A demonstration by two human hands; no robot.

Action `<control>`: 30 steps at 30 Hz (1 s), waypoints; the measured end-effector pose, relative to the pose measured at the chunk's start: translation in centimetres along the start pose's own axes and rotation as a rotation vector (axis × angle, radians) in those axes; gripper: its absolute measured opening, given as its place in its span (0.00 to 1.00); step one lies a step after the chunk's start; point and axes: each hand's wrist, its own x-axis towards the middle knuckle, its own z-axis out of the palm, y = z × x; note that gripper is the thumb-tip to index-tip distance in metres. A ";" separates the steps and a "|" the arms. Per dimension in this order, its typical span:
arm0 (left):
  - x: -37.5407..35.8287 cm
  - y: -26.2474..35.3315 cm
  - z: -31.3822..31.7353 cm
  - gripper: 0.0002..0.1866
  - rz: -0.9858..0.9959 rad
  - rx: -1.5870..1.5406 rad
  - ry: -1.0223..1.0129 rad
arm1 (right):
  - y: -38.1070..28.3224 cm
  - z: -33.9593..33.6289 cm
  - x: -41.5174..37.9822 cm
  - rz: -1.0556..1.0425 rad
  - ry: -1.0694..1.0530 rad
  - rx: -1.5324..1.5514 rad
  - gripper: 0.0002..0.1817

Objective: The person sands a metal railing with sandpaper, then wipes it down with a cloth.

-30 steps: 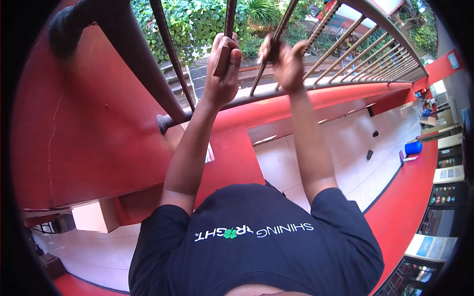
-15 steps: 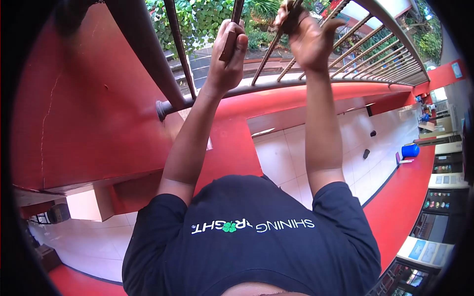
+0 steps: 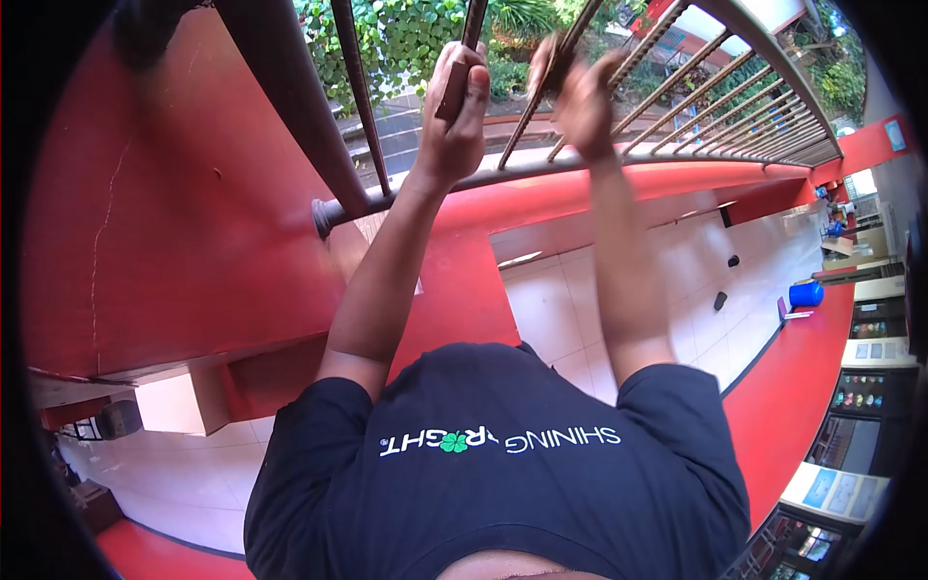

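Observation:
My left hand (image 3: 458, 101) is closed round a dark metal railing bar (image 3: 473, 24), with a stiff brown folded sheet (image 3: 451, 89), like sandpaper, pressed between palm and bar. To its right, my right hand (image 3: 583, 104) is smeared by motion at another ribbed bar (image 3: 522, 126). A second dark brown sheet (image 3: 557, 68) shows against that bar, between the fingers on its far side and the palm. The exact grip of the right fingers is blurred. Both arms reach forward from a dark T-shirt (image 3: 503, 483).
A thick post (image 3: 290, 97) and red wall (image 3: 126, 242) stand at the left. The railing (image 3: 744, 106) curves away to the right above a red ledge (image 3: 696, 179). Plants (image 3: 382, 48) grow beyond it. A blue bucket (image 3: 804, 293) and two dark objects are farther along the tiled floor (image 3: 551, 300).
My right hand has moved a little left and down along its bar, its brown sheet also lower. My left hand keeps its hold; the view has shifted slightly.

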 end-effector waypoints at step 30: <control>-0.1 0.7 0.0 0.17 -0.053 0.000 -0.035 | 1.0 1.0 0.0 -0.104 0.077 0.198 0.45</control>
